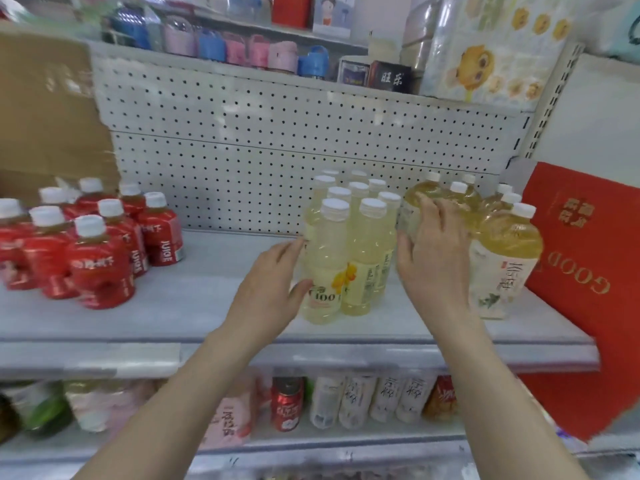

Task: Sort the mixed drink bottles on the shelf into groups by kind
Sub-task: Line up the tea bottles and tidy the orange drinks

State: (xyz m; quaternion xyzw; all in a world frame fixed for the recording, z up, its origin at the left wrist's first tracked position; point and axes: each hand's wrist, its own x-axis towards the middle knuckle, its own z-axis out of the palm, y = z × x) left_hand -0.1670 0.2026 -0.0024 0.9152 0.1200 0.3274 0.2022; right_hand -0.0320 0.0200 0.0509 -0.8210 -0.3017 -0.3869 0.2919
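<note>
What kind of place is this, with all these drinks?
Most likely a small shop or supermarket: red-label bottles and pale yellow bottles stand grouped on a metal shelf with a pegboard back, and more drinks line the lower shelf.

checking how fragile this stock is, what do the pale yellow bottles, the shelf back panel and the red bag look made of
Pale yellow bottles: likely clear plastic, glossy; the drink shows through, white caps on top.
Back panel: probably painted sheet metal, matte pale grey, with even rows of punched holes.
Red bag: seems coated paper or card, with gold lettering; uncertain.
</note>
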